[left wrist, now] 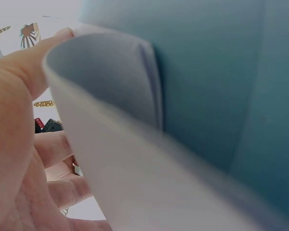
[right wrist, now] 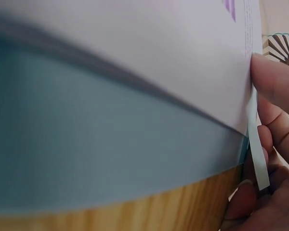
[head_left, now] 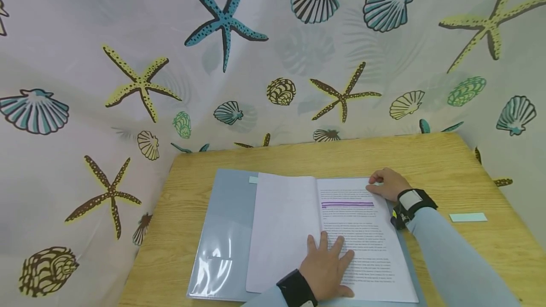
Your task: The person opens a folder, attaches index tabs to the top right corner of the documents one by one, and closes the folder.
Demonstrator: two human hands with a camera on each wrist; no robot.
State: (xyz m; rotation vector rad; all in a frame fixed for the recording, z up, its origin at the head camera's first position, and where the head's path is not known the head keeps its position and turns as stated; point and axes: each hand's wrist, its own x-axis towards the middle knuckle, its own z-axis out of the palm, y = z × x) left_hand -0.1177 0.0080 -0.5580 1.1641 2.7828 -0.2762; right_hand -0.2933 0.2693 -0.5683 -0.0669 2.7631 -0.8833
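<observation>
A printed document [head_left: 354, 245] lies spread on a light blue folder [head_left: 226, 221], with purple highlighting across some upper lines. My left hand [head_left: 326, 266] rests on the lower part of the right page, its fingers spread; in the left wrist view, a curved paper edge [left wrist: 101, 144] stands close to it. At the page's upper right corner, my right hand [head_left: 389, 184] pinches a pale green sticky tab [right wrist: 258, 154] against the page edge. In the right wrist view, the thumb presses on the page side and the other fingers lie behind the tab.
Another pale green sticky strip [head_left: 468, 217] lies on the wooden table [head_left: 426, 160], right of the folder. A pale tab [head_left: 253, 180] shows at the top of the left side. Behind the table hangs a cloth [head_left: 264, 60] with starfish and shells.
</observation>
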